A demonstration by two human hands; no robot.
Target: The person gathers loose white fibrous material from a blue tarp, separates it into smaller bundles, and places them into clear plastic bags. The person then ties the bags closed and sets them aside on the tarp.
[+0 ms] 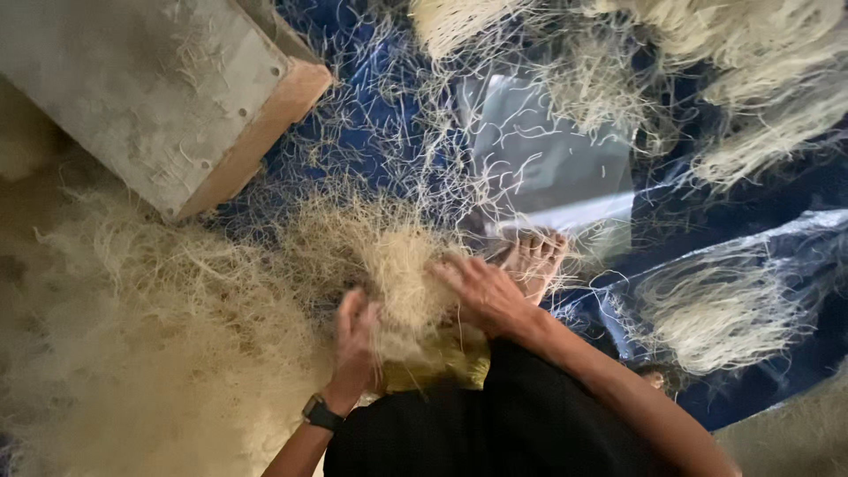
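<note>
Both hands buried in a clump of pale fibre [389, 265] at picture centre: left hand [355, 340], watch [320, 412] at the wrist, fingers curled into the strands; right hand [481, 291] spread flat on top, pressing down. Large loose fibre heap [132, 353] to the left, blue tarpaulin [353, 124] underneath, wooden box [168, 88] upper left, bare foot [537, 261] just beyond the right hand
</note>
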